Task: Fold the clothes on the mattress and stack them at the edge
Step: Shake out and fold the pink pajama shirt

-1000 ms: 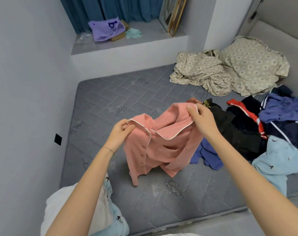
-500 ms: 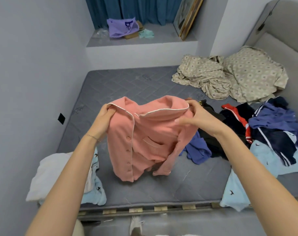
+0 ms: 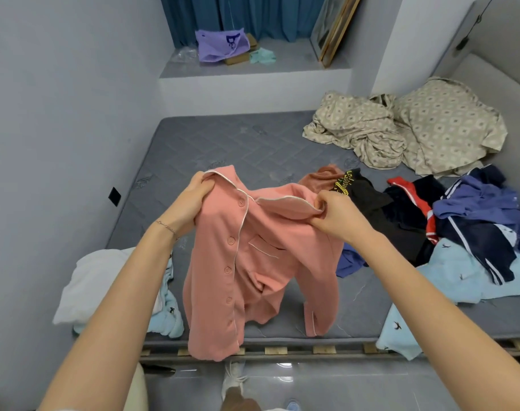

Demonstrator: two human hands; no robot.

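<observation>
Left hand: our left hand is raised over the mattress, forearm stretched forward from the near left, with a thin bracelet at the wrist.
Left grip: clenched on the left shoulder of the pink shirt, fingers curled into the cloth by the collar.
Right hand: our right hand is held at about the same height, its forearm coming in from the near right.
Right grip: pinching the collar edge at the shirt's right shoulder.
Shirt position: held up in the air between our hands, above the near edge of the mattress.
Shirt look: button front facing us, white piping on collar and chest pocket, one sleeve dangling on the right.
Near left corner: a white garment lies on a light blue one.
Right side: a loose pile of clothes.
</observation>
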